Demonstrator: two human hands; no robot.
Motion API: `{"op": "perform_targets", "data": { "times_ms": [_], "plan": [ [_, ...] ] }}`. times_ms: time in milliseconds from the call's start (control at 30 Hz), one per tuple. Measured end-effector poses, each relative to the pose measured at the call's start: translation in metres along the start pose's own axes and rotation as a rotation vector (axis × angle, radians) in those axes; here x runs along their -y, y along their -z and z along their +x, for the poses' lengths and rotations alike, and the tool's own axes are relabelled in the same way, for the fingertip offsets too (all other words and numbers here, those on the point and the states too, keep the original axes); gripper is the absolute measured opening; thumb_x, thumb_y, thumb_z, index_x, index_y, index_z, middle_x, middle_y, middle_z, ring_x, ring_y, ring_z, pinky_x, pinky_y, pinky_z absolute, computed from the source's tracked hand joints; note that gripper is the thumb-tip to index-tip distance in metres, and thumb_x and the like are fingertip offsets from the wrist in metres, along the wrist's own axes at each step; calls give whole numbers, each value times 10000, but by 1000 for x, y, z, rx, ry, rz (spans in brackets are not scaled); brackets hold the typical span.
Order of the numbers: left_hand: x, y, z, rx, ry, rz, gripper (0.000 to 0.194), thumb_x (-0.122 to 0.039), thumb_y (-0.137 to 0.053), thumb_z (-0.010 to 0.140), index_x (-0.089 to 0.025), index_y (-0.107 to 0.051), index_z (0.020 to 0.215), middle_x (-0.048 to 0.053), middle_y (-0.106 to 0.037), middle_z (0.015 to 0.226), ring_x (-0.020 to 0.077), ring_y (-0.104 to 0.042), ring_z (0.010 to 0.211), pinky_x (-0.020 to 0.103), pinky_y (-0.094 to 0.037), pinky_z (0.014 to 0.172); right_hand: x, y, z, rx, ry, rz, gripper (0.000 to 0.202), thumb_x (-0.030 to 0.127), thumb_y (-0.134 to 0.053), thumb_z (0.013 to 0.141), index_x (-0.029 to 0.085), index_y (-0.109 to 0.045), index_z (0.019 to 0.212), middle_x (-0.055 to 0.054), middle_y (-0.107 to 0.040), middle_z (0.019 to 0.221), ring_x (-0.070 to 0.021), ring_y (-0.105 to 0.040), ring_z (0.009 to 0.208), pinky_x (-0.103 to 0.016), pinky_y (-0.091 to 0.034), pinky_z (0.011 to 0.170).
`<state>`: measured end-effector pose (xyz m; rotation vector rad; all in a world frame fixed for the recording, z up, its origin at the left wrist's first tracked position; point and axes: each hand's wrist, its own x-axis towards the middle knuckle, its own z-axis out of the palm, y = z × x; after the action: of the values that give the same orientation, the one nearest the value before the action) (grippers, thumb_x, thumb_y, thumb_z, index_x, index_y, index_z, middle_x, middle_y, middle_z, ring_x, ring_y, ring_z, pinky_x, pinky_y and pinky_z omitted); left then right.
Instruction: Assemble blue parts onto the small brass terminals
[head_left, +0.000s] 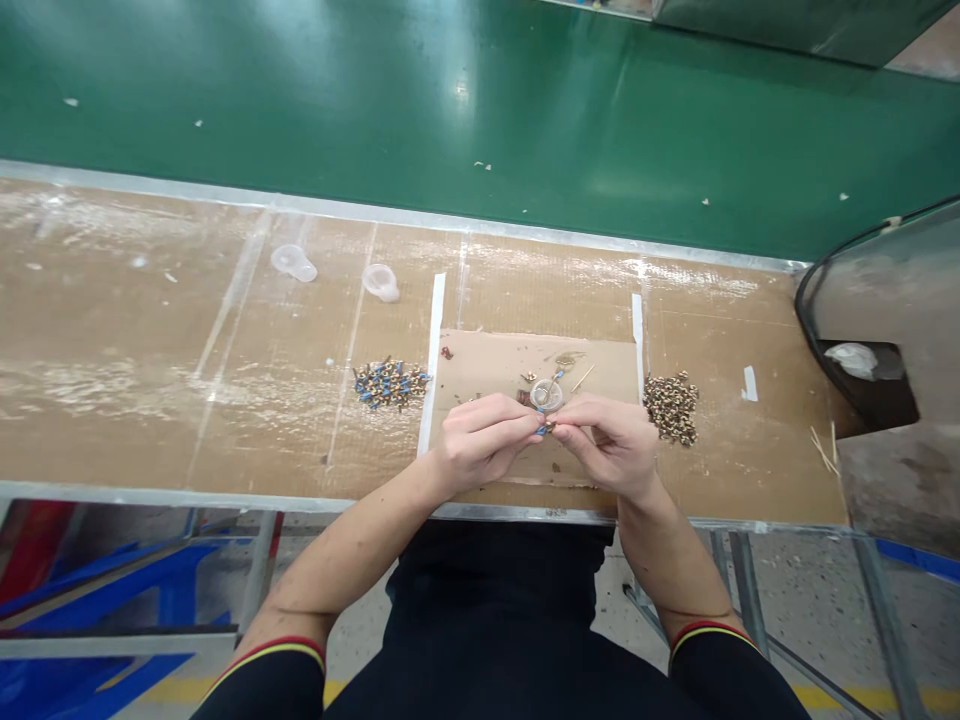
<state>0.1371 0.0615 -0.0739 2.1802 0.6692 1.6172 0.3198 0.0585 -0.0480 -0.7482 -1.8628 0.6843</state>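
Observation:
Over a taped cardboard sheet (480, 360), my left hand (487, 437) and my right hand (609, 440) meet fingertip to fingertip. My left fingers pinch a small blue piece (541, 429); my right fingers close on a small brass-coloured piece (550, 427) touching it. Just beyond the fingertips stands a small round clear dish (547, 393) with a thin tool leaning in it. To the left lies a pile of brass and blue parts (390, 384). A pile of brass-coloured parts (672, 408) sits to the right of my right hand.
Two translucent plastic cups (294, 263) (381, 282) stand at the back left of the table. A wooden stick (583, 377) lies near the dish, and more sticks (824, 450) at the right edge. A black cable (806, 300) curves by a dark box (892, 390). Beyond runs a green surface (450, 120).

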Motion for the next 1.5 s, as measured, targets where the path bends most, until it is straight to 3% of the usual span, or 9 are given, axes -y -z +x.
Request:
{"op": "perform_targets", "data": {
  "times_ms": [167,300,500,633,767,900,1033,1367,1500],
  "plan": [
    [2,39,-8,-12,29,213,69,-141,-643,944,-173,-680,992,48,-759,816,143,-720,732,246,-594,660,-9,15,-2,-166,15,-103,157,276,-625,985,231,-749,1070,-26,-743,770,-153,-694,661,-262,-552,578],
    [0,89,-33,-40,246,569,72,-115,-668,915,-171,-710,897,41,-759,791,139,-714,711,233,-570,665,-16,27,-5,-356,-45,-191,169,267,-599,995,237,-765,987,-7,-685,687,-139,-631,585,-264,-470,507],
    [16,122,-62,116,367,848,162,-205,-664,930,-153,-701,782,37,-710,706,148,-653,632,250,-505,611,-16,24,-3,-303,38,-288,158,250,-602,981,228,-746,921,-3,-688,672,-139,-620,562,-272,-446,507],
    [23,124,-60,59,330,888,163,-233,-703,909,-158,-696,765,17,-670,652,138,-604,580,249,-472,579,-19,26,-1,-280,18,-345,170,221,-601,972,225,-737,871,-2,-699,688,-132,-615,564,-267,-426,510],
    [7,117,-50,-99,282,796,70,-152,-720,880,-166,-690,818,1,-670,684,108,-572,562,230,-466,578,-27,33,0,-222,-97,-431,194,263,-591,981,217,-735,860,-7,-695,691,-135,-590,559,-278,-437,527],
    [-10,94,-41,229,263,640,53,-148,-641,929,-167,-691,930,43,-703,816,156,-648,726,271,-517,682,-36,32,0,-24,-220,-440,176,297,-583,978,212,-736,988,-38,-713,816,-153,-600,636,-293,-483,586],
    [-7,74,-34,551,285,623,195,-163,-531,991,-164,-673,1124,79,-711,993,202,-666,883,329,-524,786,-45,27,-1,124,-307,-418,226,305,-557,985,186,-719,1089,-72,-699,931,-170,-611,691,-314,-501,626],
    [7,68,-33,650,237,716,220,-193,-480,1026,-180,-656,894,41,-708,852,202,-627,785,337,-450,726,-50,19,-4,179,-328,-321,213,292,-530,1001,185,-711,1037,-85,-698,985,-206,-644,845,-355,-529,778],
    [0,73,-20,512,312,573,188,-168,-487,1014,-187,-642,910,28,-698,817,174,-635,768,303,-480,726,-50,14,-4,164,-305,-294,182,260,-536,998,190,-705,1003,-78,-702,960,-204,-653,855,-352,-534,773]
  ]
}}
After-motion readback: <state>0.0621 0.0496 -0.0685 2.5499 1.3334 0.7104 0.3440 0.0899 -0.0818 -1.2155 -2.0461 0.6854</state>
